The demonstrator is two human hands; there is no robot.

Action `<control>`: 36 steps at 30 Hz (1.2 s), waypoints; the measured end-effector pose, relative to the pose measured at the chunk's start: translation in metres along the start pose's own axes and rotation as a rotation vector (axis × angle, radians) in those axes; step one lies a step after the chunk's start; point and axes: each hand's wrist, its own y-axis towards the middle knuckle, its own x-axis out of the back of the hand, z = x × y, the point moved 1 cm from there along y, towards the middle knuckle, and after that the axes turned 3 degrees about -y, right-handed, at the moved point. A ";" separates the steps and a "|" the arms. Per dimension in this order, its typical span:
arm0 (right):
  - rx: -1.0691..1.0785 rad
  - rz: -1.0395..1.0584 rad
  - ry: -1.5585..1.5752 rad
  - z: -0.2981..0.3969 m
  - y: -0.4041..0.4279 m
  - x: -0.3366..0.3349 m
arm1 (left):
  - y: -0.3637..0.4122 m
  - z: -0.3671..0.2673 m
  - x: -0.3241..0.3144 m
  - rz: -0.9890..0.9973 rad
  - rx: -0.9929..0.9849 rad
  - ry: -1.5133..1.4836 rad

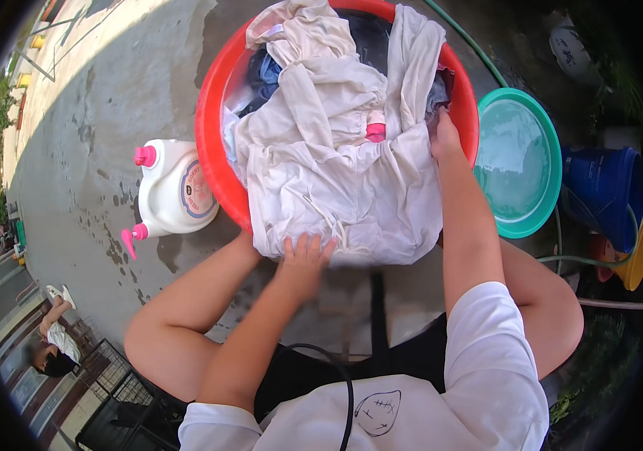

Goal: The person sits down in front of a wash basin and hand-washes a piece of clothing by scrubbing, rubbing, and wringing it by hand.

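Note:
A red plastic basin (209,129) stands before me, heaped with laundry. A white garment with a drawstring (344,191) covers its near part and hangs over the front rim. My left hand (306,262) lies on that cloth near the drawstring, fingers apart, slightly blurred. At the basin's right side is my right hand (444,135), beside the white garment and a piece of dark denim (438,97). Its fingers are partly hidden, so a grip cannot be made out. Blue clothing (268,73) shows at the left inside the basin.
A white detergent bottle with pink caps (166,189) stands left of the basin. To the right are a green basin of water (516,163), a blue bucket (603,191) and a green hose (468,39). Another person (59,338) sits far left, near a black wire cage (110,377).

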 end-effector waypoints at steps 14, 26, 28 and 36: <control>-0.044 0.320 0.329 0.033 -0.087 -0.017 | -0.008 -0.006 0.011 0.058 0.075 0.033; -0.237 0.458 0.180 0.044 -0.276 0.022 | -0.004 -0.029 0.032 0.277 0.246 0.127; -0.330 0.438 -0.006 0.026 -0.299 0.038 | -0.006 -0.032 0.033 0.278 0.277 0.156; -0.460 0.298 -0.323 -0.044 -0.325 0.077 | -0.005 -0.032 0.034 0.323 0.265 0.127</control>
